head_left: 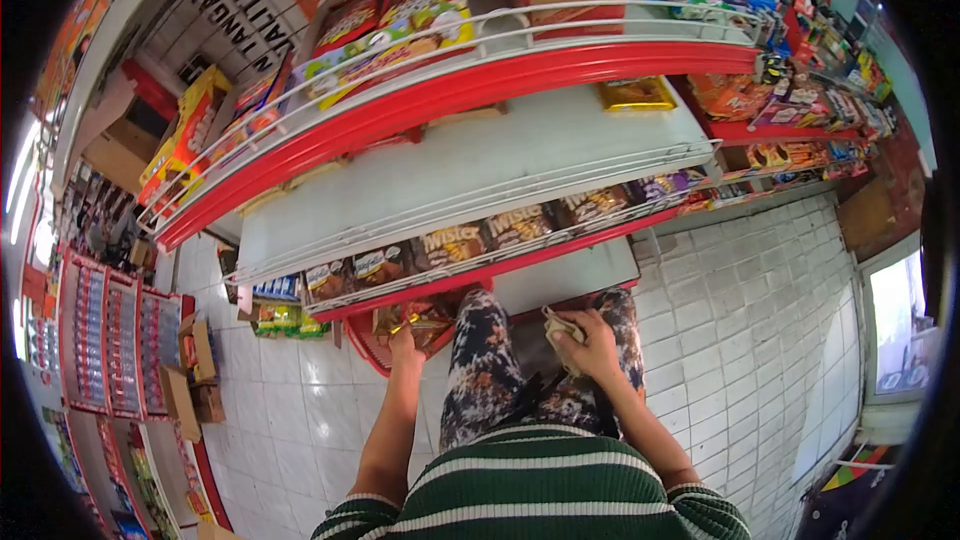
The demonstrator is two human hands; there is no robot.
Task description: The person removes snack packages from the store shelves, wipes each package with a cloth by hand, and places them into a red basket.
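Note:
My right hand [594, 343] is closed around a crumpled beige cloth [562, 332] above my right thigh. Down at the left, my left hand [403, 344] is at a red plastic basket [358, 348] that holds brown and gold snack packets. Its fingers look pinched on a shiny gold-brown snack packet [412, 319], though the fingertips are partly hidden. Just above the basket, a row of Twister snack packs [452, 245] stands on the low shelf. The white shelf board [480, 172] over them has one gold packet [637, 94] at its far right.
A red-edged top shelf [480, 75] with a wire rail carries snack boxes [390, 35]. More snack packs [790, 100] fill the shelving at the right. Drink bottles stand in a red rack [115, 335] at the left, beside open cardboard boxes [180, 400]. The floor is white tile [745, 340].

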